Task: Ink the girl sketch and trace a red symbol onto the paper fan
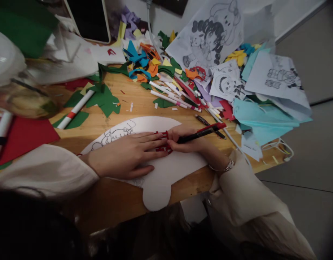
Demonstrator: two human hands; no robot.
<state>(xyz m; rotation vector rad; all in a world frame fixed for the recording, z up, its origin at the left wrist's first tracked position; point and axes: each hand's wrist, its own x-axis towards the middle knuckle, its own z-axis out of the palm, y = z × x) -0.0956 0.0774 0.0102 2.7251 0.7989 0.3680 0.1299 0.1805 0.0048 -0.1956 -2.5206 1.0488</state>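
Observation:
A white fan-shaped card with a rounded handle lies on the wooden table before me. Black line drawing runs along its left part. My left hand rests flat across the card, fingers stretched toward the right. Red shapes show between and beyond its fingertips; whether they are drawn or a separate red piece I cannot tell. In my right hand is a black pen with a red end, tilted up to the right. Its tip is hidden by the fingers, close to the red shapes.
Several white markers and a black pen lie beyond the card. Coloured paper scraps and printed drawings fill the back. A blue folded sheet and white cable sit right, red paper left.

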